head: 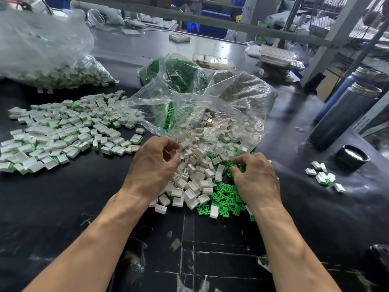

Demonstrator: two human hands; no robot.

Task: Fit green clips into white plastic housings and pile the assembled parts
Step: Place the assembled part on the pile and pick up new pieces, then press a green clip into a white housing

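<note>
Two bare hands work at one black table [84, 197]. The left hand [152, 167] sits on the heap of white housings [194, 175], its fingers curled with thumb and fingertips drawn close together; whether a housing is caught between them I cannot tell. The right hand [255, 175] rests on the spread of green clips [223, 197], fingers bent down into them, and its grip is hidden under the knuckles.

The housings and clips are far too many to count; both spill from the mouth of one clear bag [210, 110] lying just beyond the hands. Behind it stands a second bag of green clips [174, 70]. To the left lies the wide pile of assembled parts [63, 131], well over a hundred, and behind that a third bag of assembled parts [42, 55], cut off by the frame's edge. A small group of about eight assembled parts [324, 175] lies apart on the right.

Two flasks [345, 114] stand at the right, one grey, one blue behind it, and one black lid [352, 158] sits beside them.

No writing can be read anywhere. The shelves and trays at the back are blurred.
</note>
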